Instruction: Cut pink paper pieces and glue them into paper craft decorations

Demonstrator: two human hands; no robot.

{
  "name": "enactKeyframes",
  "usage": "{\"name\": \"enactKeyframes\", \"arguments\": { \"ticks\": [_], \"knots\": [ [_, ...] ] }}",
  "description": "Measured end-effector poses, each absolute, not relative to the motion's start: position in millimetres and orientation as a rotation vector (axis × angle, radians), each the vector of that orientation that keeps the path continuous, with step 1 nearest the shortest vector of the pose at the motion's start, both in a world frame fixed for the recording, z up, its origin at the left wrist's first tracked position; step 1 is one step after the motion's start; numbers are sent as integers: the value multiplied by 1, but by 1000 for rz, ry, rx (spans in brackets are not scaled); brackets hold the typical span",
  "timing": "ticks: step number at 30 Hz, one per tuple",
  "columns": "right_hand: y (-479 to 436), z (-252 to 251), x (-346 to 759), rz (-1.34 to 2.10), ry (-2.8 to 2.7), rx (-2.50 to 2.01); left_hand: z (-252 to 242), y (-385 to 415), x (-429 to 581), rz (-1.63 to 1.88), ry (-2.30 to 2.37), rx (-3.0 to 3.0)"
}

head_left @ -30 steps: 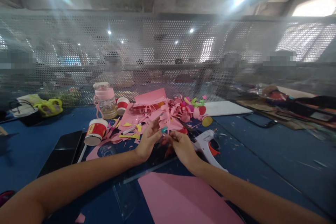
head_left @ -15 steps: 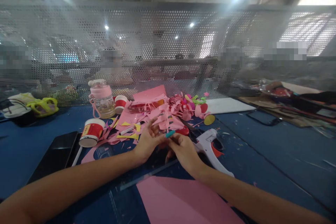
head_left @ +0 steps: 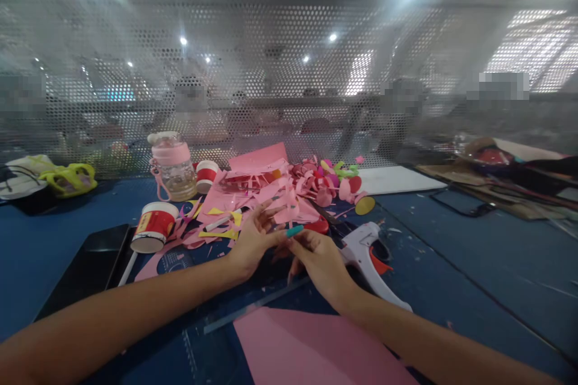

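Observation:
My left hand (head_left: pixel 253 245) and my right hand (head_left: pixel 320 257) meet over the middle of the table. Between their fingertips is a small, narrow teal piece (head_left: pixel 295 231), perhaps rolled or folded paper. The left thumb presses its left end while the other left fingers curve loosely behind. Right thumb and fingers pinch it from below and the right side; part of their grip is hidden. Just behind the hands lie pink paper scraps (head_left: pixel 221 204). A white glue gun (head_left: pixel 368 261) rests beside my right wrist, and a pink sheet (head_left: pixel 311 346) lies below.
A clear ruler (head_left: pixel 235 314) lies under my forearms. To the left are a black phone-like slab (head_left: pixel 90 264), a tipped red and white paper cup (head_left: pixel 155 225) and a pink-lidded bottle (head_left: pixel 174 168). A perforated metal screen (head_left: pixel 280 42) stands behind. Scissors partly show beside the glue gun.
The whole view has shifted slightly. Both hands stay together on the teal piece, which looks a little more level; the surrounding things have not been moved.

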State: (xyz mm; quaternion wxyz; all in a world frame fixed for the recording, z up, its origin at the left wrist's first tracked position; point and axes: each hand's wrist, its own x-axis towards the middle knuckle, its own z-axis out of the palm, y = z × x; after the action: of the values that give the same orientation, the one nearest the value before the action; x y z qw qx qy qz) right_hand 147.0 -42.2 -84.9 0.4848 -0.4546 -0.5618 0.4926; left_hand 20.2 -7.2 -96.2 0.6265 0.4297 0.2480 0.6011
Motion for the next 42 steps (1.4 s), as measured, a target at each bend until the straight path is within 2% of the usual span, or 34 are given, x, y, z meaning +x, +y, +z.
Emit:
{"name": "enactKeyframes", "arguments": {
  "ticks": [12, 32, 42],
  "knots": [
    [-46, -79, 146, 1225, -1364, -1115, -89, -2, 17, 1394, 553, 713],
    [-42, -84, 146, 1230, -1261, -1062, -82, -13, 12, 1139, 340, 761],
    [-43, -84, 148, 1207, -1280, -1068, -78, -12, 13, 1196, 459, 816]
  ]
}}
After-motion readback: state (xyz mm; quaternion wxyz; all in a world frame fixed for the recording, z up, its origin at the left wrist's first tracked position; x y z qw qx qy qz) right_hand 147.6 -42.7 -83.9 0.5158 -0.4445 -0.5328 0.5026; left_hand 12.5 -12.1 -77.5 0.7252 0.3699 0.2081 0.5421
